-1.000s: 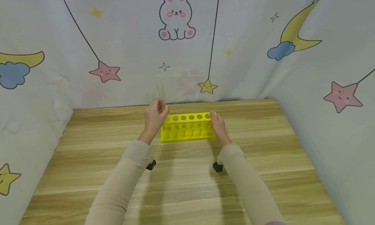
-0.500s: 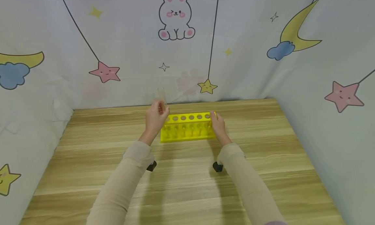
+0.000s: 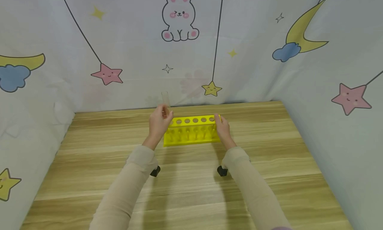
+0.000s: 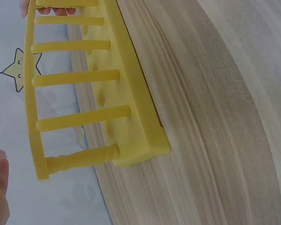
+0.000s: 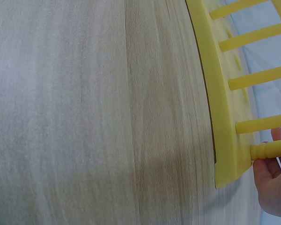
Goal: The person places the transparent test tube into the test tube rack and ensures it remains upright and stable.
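A yellow test tube rack point(image 3: 191, 125) stands upright on the wooden table, with a row of round holes along its top and pegs below. My left hand point(image 3: 158, 122) pinches a clear test tube point(image 3: 165, 97) over the rack's left end; the tube's top end sticks up above the fingers and its lower part is hidden behind them. On the rack's right end, my right hand point(image 3: 223, 127) grips the upright, thumb on the near side. In the right wrist view, the fingers point(image 5: 278, 136) reach around the end post. Only the fingertips point(image 4: 1, 173) of the left hand show in the left wrist view.
The wood-grain table point(image 3: 191, 190) runs back to a white cloth wall point(image 3: 134, 40) printed with stars, moons and a rabbit. Cloth also hangs at both sides. Small black wrist devices point(image 3: 155, 171) stick out beneath the sleeves.
My left hand has come down slightly with the test tube, nearer the rack's left end. The right hand and the rack have stayed in place.
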A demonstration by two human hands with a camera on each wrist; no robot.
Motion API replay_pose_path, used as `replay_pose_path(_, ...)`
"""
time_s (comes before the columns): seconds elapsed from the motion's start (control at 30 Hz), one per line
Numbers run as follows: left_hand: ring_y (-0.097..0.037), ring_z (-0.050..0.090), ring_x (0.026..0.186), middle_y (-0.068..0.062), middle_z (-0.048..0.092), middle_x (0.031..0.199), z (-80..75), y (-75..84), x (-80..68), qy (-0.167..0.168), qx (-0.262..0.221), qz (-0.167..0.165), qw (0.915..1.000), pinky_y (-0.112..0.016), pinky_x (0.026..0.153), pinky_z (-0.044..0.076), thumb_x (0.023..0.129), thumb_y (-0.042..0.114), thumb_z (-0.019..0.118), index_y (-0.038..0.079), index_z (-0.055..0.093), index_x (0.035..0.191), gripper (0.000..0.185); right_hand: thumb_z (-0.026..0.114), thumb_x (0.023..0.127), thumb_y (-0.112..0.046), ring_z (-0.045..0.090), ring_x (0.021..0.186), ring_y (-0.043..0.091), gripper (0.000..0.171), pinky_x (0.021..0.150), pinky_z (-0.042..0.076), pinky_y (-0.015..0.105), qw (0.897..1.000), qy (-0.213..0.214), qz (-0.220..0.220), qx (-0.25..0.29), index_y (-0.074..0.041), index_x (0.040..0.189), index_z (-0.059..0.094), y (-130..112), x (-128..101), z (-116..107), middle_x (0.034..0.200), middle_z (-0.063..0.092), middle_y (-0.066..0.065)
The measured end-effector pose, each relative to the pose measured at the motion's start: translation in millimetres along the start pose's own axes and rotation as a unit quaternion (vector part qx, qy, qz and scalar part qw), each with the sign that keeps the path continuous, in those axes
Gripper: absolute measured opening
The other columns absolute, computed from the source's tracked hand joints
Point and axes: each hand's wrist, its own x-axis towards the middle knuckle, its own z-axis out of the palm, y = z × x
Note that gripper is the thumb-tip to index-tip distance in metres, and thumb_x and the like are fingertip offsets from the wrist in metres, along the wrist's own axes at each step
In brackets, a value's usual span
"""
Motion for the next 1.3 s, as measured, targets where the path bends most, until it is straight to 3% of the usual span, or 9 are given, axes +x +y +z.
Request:
replay_pose_path(0.83, -0.026, 0.064, 0.084, -0.01, 0.058, 0.08, 3.9, -5.6, -6.9, -0.006, 0.001, -0.006, 1.0, -0.031, 0.07, 0.054, 0.082, 0.015, 0.06, 0.001, 0.054, 0.097, 0.022, 0.033, 0.093, -0.042, 0.039, 0.083, 0.02, 0.047, 0.069, 0.033, 0.026, 1.0, 0.002, 0.002, -0.007, -0.001, 0.103, 0.054, -1.4, -1.6, 0.1, 0.085, 0.043, 0.007)
replay_pose_path(1.1, -0.026, 0.064, 0.084, -0.01, 0.058, 0.079, 5.9, -6.6, -8.4, -0.005, 0.007, -0.008, 0.9999, -0.03, 0.069, 0.054, 0.081, 0.015, 0.061, 0.001, 0.054, 0.094, 0.02, 0.033, 0.094, -0.04, 0.041, 0.091, 0.021, 0.046, 0.076, 0.034, 0.028, 1.0, 0.002, 0.006, -0.006, 0.0, 0.105, 0.053, -1.2, -1.1, 0.2, 0.101, 0.049, 0.012)
replay_pose_path(1.3, -0.027, 0.063, 0.085, -0.01, 0.055, 0.078, 7.9, -8.0, -9.5, -0.013, 0.015, -0.009, 0.9998, -0.031, 0.071, 0.054, 0.081, 0.013, 0.061, 0.003, 0.05, 0.088, 0.017, 0.033, 0.094, -0.039, 0.039, 0.084, 0.02, 0.045, 0.071, 0.033, 0.028, 1.0, 0.001, -0.001, -0.003, 0.0, 0.104, 0.053, -0.8, -0.9, 0.6, 0.088, 0.043, 0.009)
